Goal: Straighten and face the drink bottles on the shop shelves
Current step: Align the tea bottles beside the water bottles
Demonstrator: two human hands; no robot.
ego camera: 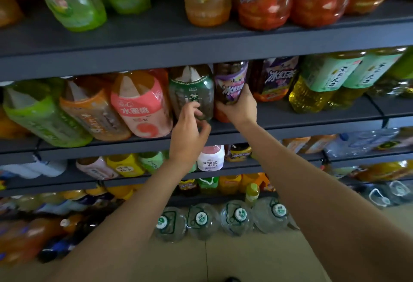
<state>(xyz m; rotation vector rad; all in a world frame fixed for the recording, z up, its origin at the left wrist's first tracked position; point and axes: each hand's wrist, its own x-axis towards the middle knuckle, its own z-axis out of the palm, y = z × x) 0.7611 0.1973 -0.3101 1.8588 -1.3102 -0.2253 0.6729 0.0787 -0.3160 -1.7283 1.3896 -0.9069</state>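
You face dark shop shelves [201, 42] packed with drink bottles. At centre left of the frame, on the middle shelf, stand a green-labelled bottle [42, 116], an orange-labelled bottle [93, 112] and a pink-labelled bottle [140, 105], all leaning in the wide-angle view. Just right of them, at the centre, your left hand [190, 134] reaches up to the dark green tea bottle [192, 89]; its fingers are loosely curled, fingertips at the bottle's lower front, and you cannot tell whether they truly grasp it. Touching that bottle's right side is the purple-labelled bottle [231, 80], whose lower part your right hand [240, 107] grips, fingers wrapped round it. Further right stand a second purple-labelled bottle [277, 78] and yellow bottles with pale green labels [324, 78]. Bottom centre, large water jugs [237, 217] sit on the floor.
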